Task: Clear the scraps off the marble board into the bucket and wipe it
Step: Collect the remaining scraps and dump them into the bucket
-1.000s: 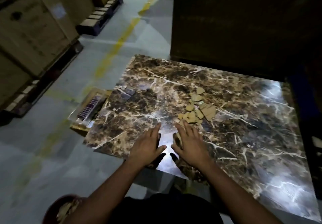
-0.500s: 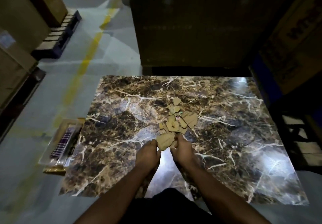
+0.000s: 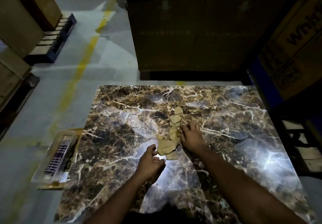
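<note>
- Half a second ago both hands pinched a cardboard scrap together near the board's near middle; now the right hand [image 3: 190,136] has reached further out and lies flat beside the scraps [image 3: 171,136], fingers spread and holding nothing.
- The left hand [image 3: 150,160] has drawn slightly back, its fingers loosely curled and released, fingertips just touching the nearest scrap.
- The bucket is out of view; dim light blurs the clear tray [image 3: 55,155] on the floor at the left.
- The scraps lie in a line on the marble board [image 3: 235,136], between the two hands.
</note>
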Tool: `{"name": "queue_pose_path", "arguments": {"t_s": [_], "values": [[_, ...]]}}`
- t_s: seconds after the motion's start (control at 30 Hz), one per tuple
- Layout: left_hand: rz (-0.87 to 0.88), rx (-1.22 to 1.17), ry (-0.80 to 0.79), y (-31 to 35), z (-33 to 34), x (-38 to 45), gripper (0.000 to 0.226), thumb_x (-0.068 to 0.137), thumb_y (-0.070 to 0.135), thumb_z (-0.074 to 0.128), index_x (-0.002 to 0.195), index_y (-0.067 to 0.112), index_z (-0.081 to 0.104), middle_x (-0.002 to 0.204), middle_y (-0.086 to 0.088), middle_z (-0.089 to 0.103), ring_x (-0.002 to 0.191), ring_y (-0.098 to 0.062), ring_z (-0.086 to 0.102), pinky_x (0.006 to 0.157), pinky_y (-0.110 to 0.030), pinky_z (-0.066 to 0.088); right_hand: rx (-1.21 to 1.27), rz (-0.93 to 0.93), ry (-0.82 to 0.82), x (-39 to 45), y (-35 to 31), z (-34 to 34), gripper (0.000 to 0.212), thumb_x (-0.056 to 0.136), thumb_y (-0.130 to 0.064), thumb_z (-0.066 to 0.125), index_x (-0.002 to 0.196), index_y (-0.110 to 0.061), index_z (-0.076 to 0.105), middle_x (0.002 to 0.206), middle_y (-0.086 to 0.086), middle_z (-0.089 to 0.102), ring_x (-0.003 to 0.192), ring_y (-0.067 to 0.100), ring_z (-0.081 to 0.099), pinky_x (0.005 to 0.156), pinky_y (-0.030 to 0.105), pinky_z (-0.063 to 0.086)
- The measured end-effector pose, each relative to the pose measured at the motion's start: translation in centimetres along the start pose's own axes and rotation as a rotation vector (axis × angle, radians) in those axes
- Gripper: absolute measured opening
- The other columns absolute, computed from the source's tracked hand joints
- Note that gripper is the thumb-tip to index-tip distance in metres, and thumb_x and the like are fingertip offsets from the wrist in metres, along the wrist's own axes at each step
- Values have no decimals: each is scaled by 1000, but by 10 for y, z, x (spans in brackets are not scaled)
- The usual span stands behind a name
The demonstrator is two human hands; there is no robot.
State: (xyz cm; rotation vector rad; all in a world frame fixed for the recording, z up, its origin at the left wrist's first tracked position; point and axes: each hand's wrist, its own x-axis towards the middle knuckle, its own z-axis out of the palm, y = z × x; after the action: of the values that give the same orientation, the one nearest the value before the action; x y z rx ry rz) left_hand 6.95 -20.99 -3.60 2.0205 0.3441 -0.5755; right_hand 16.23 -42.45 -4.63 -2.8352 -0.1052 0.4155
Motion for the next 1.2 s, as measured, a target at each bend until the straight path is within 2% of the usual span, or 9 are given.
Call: {"name": "queue_pose_path", "arguments": {"t_s": [0.2, 0.27, 0.4, 0.5, 0.67, 0.77, 0.9, 1.03, 1.2], "values": [[-38, -181, 7, -9, -3, 8, 78, 64, 45, 75, 131, 46, 35, 137, 8, 47, 115, -12, 56, 97, -43, 52, 134, -22, 89, 21, 0, -20, 43, 100, -44, 50, 137, -24, 55, 127, 9, 65, 112, 27, 58, 95, 41, 51], [-11, -152, -2, -9, -3, 9, 78, 61, 55, 71, 129, 54, 33, 138, 12, 44, 120, -14, 51, 99, -43, 49, 32, -68, 129, 53, 4, -34, 44, 99, -40, 53, 138, -20, 55, 136, 11, 59, 123, 29, 51, 101, 41, 46], [9, -130, -26, -4, -3, 12, 91, 64, 60, 69, 146, 43, 32, 145, 12, 41, 128, -15, 46, 106, -45, 43, -91, -210, -111, 95, -1, -33, 63, 103, -42, 46, 159, -22, 26, 167, 9, 18, 153, 31, 18, 123, 46, 19], [18, -166, -36, -5, -6, 13, 92, 67, 57, 71, 149, 40, 34, 152, 10, 42, 137, -19, 45, 109, -52, 42, -103, -294, -170, 85, 1, -17, 60, 106, -38, 38, 161, -21, 21, 169, 6, 15, 155, 24, 14, 125, 43, 14], [-3, -162, 14, -31, 3, 28, 76, 70, 61, 69, 138, 54, 36, 153, 6, 42, 142, -20, 40, 111, -52, 40, 262, -283, 24, 28, 22, -3, 44, 106, -33, 39, 149, -31, 46, 154, -1, 47, 145, 19, 36, 122, 46, 17], [53, -106, 145, -19, 4, 25, 70, 80, 54, 63, 144, 41, 38, 148, 7, 44, 137, -16, 42, 113, -45, 38, 497, -110, 245, -12, 35, 7, 51, 101, -48, 34, 146, -28, 50, 153, -1, 48, 142, 18, 37, 119, 46, 27], [168, -45, 255, 7, 14, 24, 59, 103, 33, 53, 156, 25, 29, 159, 11, 24, 144, -5, 24, 115, -26, 21, 288, -49, 195, -33, 32, 32, 65, 98, -66, 25, 158, -40, 22, 168, -10, 13, 155, 19, 12, 123, 42, 4], [226, 161, 351, 7, 43, 34, 65, 102, 59, 19, 160, 29, 17, 166, 14, 9, 151, 0, -1, 125, -34, 7, 150, -83, 165, -16, 7, 34, 75, 93, -78, 26, 158, -49, 0, 168, -6, -18, 154, 19, -21, 121, 47, -18], [237, 155, 530, 15, 75, 50, 78, 100, 63, 7, 158, 15, 27, 166, 2, 21, 155, -11, 9, 126, -39, 12, -35, -251, 83, 22, -6, 40, 75, 95, -78, 15, 160, -43, 6, 170, 2, -2, 157, 25, -11, 124, 53, -6]]}}
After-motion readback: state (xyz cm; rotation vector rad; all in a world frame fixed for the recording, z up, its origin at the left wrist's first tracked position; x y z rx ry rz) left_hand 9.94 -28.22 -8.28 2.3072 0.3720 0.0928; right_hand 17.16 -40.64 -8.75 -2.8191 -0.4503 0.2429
